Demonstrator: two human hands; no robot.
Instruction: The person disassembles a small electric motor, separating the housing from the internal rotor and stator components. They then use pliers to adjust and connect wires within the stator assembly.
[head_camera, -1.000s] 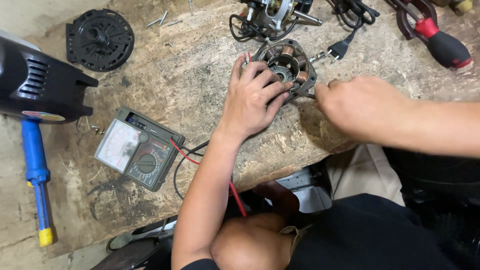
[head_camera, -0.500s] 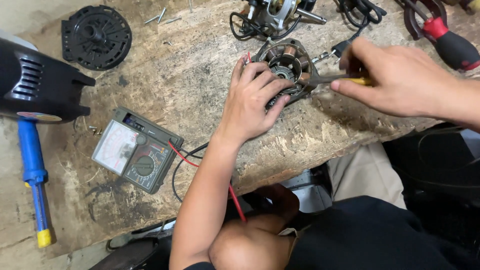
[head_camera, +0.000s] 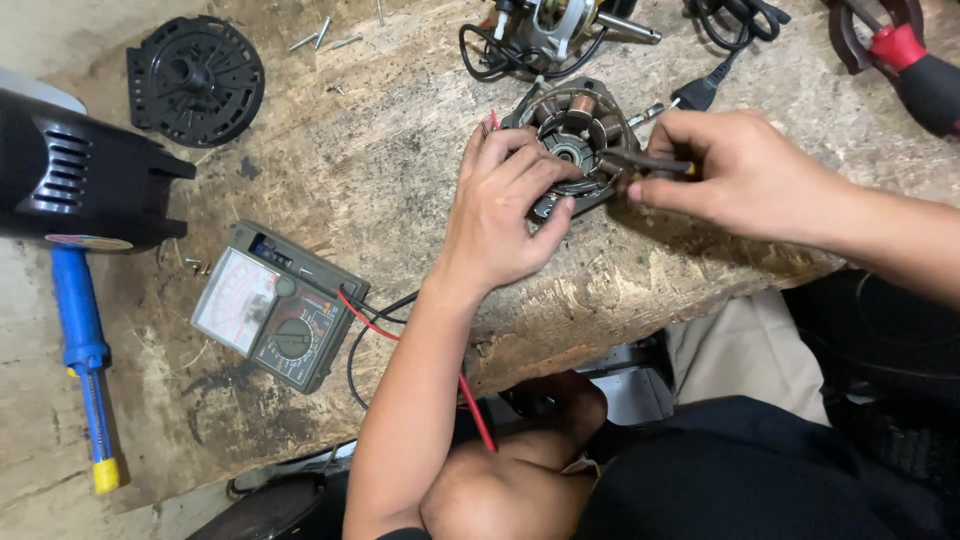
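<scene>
A round motor stator (head_camera: 578, 140) with copper coils lies on the worn wooden bench (head_camera: 380, 170). My left hand (head_camera: 505, 205) grips its near rim, fingers curled over the housing. My right hand (head_camera: 725, 170) pinches a thin dark tool with a yellow handle (head_camera: 650, 162), its tip resting against the stator's right side. A black plug (head_camera: 697, 93) lies just behind my right hand.
An analog multimeter (head_camera: 275, 305) with red and black leads sits at the bench's near edge. A black housing (head_camera: 80, 175), blue solder sucker (head_camera: 85, 360), black fan cover (head_camera: 195, 80), loose screws (head_camera: 320, 35), a second motor part (head_camera: 545, 25) and red-handled pliers (head_camera: 905, 55) surround it.
My right hand picked up the yellow-handled tool and brought its tip left to the stator. My left hand stayed on the stator.
</scene>
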